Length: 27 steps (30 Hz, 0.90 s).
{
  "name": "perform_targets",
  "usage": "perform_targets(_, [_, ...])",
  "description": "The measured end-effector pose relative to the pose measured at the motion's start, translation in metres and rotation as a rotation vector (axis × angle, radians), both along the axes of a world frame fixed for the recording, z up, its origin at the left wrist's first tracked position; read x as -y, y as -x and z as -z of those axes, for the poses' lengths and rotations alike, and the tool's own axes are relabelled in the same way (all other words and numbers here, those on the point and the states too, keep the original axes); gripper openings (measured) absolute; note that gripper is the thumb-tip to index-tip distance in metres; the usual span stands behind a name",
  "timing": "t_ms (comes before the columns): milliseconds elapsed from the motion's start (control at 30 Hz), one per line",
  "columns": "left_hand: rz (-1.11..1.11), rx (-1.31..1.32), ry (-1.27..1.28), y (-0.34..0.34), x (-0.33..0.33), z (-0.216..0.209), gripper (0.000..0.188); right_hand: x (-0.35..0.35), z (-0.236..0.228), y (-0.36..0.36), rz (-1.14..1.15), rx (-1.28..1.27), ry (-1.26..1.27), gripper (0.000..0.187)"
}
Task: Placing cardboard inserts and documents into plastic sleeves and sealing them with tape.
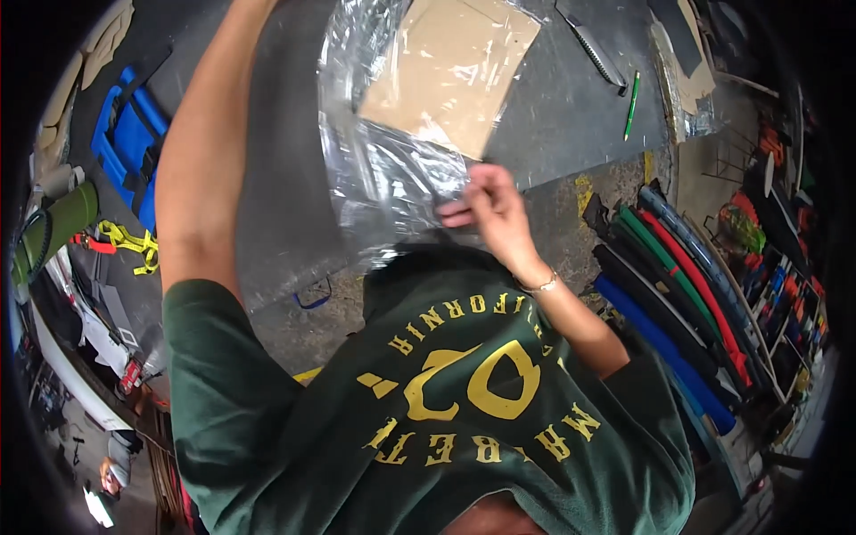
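My right hand (493, 209) hovers by the near edge of a sheet of clear plastic film (379, 169), its fingers loosely bent and apart, slightly blurred. I see nothing held in it. My left forearm (207, 134) reaches away across the dark table (285, 169) and leaves the view at the top, so its hand is out of sight. Flat brown cardboard (450, 76) lies at the far middle, with glossy film over at least part of it. To its right rest a dark-handled cutter knife (597, 58) and a green pencil (632, 107).
Fabric rolls (682, 276) in blue, black, green and red stand at the right. A blue strapped item (134, 129) and yellow webbing (134, 242) lie at the left. Cardboard pieces (687, 80) sit past the table's right side. Another person (111, 473) is at lower left.
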<state>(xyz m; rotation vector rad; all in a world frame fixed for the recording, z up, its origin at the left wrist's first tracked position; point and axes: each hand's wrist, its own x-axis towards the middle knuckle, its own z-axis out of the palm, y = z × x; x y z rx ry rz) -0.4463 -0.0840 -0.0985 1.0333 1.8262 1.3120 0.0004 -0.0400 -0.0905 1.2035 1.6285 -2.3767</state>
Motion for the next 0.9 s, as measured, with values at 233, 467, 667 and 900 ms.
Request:
perform_targets(233, [-0.361, 0.026, -0.044, -0.043, 0.093, -0.077, 0.021, -0.012, -0.065, 0.062, -0.83, -0.015, -0.855, 0.021])
perform_targets(467, [-0.747, 0.543, -0.258, -0.233, 0.185, -0.069, 0.043, -0.026, 0.001, 0.18, -0.739, -0.546, -1.162, 0.028])
perform_targets(667, [-0.814, -0.152, 0.227, -0.32, 0.222, -0.044, 0.023, -0.051, 0.004, 0.271, -0.448, -0.761, -1.612, 0.036])
perform_targets(900, [-0.691, 0.206, 0.118, -0.297, 0.235, -0.04, 0.022, -0.148, 0.021, 0.281, -0.569, 0.03, -1.333, 0.05])
